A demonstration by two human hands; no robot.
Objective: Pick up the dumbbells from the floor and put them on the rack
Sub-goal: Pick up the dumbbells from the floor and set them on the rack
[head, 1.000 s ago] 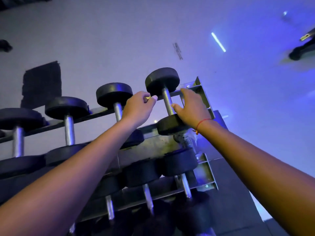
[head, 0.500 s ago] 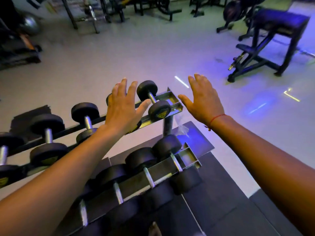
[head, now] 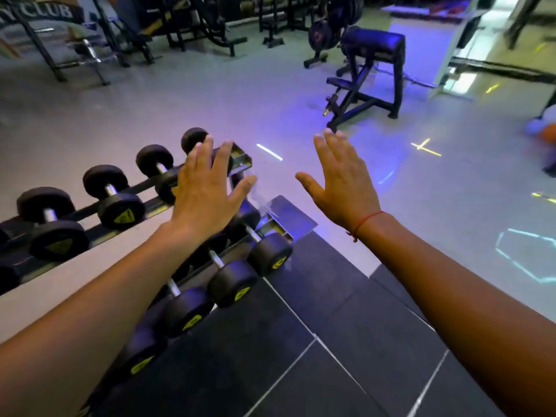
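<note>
A two-tier metal rack (head: 240, 159) runs from the left edge toward the centre, loaded with black round-headed dumbbells. The rightmost dumbbell on the top tier (head: 194, 139) lies at the rack's end, partly hidden behind my left hand (head: 207, 191). That hand hovers above the rack with fingers spread and holds nothing. My right hand (head: 343, 182), a red thread on its wrist, is raised to the right of the rack over the pale floor, fingers straight, also with nothing in it. The lower tier carries several dumbbells (head: 269, 254) with yellow marks on their ends.
Dark rubber mats (head: 316, 356) cover the floor in front of the rack. A black padded bench (head: 370, 70) stands on the pale floor at the far right. More gym machines (head: 144, 34) line the back. Blue and yellow light marks lie on the floor.
Both hands let go of the rightmost top-tier dumbbell, opened and lifted off the rack. The view swung upward, bringing the gym floor and machines into sight.
</note>
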